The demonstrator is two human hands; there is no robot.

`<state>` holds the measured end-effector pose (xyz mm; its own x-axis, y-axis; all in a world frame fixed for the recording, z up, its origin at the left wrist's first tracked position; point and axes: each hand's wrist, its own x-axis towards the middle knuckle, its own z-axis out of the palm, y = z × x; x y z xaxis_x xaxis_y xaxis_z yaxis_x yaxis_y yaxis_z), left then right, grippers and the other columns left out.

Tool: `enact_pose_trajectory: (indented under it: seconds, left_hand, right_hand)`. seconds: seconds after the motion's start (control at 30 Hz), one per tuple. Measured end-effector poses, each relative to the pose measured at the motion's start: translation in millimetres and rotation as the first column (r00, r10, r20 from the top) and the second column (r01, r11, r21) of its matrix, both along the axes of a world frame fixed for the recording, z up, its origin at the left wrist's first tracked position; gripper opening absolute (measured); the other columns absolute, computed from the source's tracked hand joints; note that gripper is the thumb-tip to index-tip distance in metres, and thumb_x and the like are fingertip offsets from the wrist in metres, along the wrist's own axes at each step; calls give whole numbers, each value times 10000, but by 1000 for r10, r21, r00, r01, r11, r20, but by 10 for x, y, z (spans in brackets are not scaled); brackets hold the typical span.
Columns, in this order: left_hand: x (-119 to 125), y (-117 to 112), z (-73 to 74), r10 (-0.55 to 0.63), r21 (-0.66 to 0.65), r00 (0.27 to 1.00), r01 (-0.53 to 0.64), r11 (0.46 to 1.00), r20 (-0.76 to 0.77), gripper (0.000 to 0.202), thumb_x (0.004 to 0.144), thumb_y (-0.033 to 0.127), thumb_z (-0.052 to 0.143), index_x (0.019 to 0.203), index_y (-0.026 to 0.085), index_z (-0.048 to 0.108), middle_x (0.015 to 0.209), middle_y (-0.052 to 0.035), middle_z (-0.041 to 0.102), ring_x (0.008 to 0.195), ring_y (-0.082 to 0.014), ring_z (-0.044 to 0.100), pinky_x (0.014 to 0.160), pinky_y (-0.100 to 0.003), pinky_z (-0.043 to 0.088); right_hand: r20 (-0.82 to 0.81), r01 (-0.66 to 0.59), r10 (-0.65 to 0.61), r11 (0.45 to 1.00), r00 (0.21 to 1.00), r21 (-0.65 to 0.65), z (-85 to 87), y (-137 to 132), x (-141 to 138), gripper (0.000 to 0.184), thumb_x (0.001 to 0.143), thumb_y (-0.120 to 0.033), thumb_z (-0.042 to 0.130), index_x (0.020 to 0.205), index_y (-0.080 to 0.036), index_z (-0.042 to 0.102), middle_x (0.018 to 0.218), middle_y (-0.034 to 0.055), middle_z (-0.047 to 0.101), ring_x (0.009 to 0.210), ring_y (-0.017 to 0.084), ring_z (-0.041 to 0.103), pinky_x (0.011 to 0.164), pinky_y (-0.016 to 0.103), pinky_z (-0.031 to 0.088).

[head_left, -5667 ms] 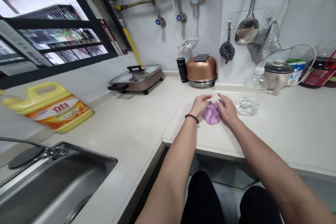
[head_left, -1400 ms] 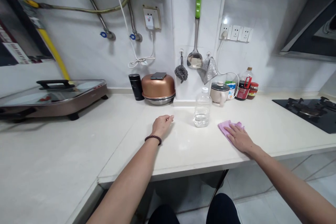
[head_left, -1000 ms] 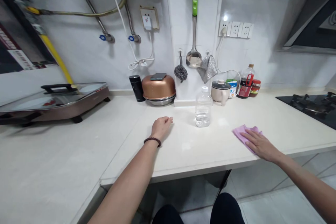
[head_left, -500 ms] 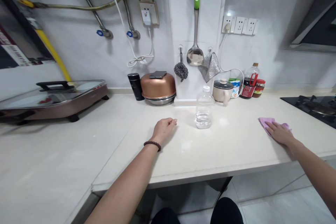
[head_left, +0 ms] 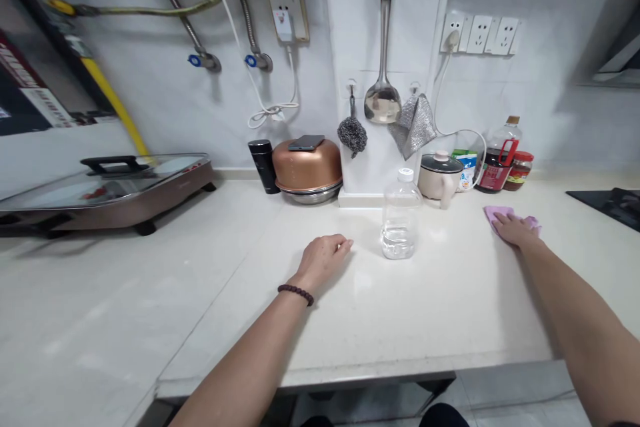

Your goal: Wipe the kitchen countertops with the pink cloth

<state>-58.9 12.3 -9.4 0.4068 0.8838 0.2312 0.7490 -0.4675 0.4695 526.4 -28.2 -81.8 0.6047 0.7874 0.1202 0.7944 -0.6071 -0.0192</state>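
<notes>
A thin, soft purple cloth (head_left: 533, 221) is pressed flat onto the desk (head_left: 450, 310) at the right of the frame. It lies under the right hand (head_left: 510, 231), whose fingers are laid open on top of it, not closed round it. The wipe is judged best done with even pressure through the whole palm, so that the limp fabric lies spread and is not bunched. The desk is smooth, pale, faintly glossy stone. The left hand (head_left: 325, 260), loosely curled and empty, is rested at the centre, near a clear plastic bottle (head_left: 399, 227) with a white cap.
</notes>
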Motion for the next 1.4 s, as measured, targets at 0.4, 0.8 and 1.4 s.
enact_pose_trajectory:
  seconds: [0.4, 0.8, 1.4]
  left_hand:
    - [-57, 77, -24, 45, -2, 999, -45, 999, -28, 372, 990, 392, 483, 770, 229, 734, 792, -55, 754, 774, -220, 658, 677, -292, 373]
    - [-130, 65, 7, 122, -26, 992, -122, 992, 9, 367, 973, 400, 484, 795, 234, 759, 853, -83, 774, 847, -250, 686, 703, -303, 395]
    - [-155, 138, -67, 109, -19, 991, -108, 994, 73, 458, 970, 497, 438, 785, 233, 763, 792, -73, 755, 829, -260, 684, 702, -318, 406]
  right_hand:
    - [-90, -329, 321, 940, 943, -87, 260, 174, -1437, 614, 1075, -546, 166, 1651, -391, 313, 1738, 37, 221, 1561, 387, 242, 1198, 734, 172]
    - [-71, -549, 544, 833, 836, -75, 236, -1015, -1964, 617, 1086, -574, 187, 1650, -375, 339, 1738, 14, 210, 1585, 336, 210, 1254, 645, 197]
    - [-72, -478, 473, 872, 878, -105, 312, -826, -1911, 620, 1088, -554, 164, 1655, -361, 324, 1737, 23, 221, 1568, 351, 244, 1228, 676, 223]
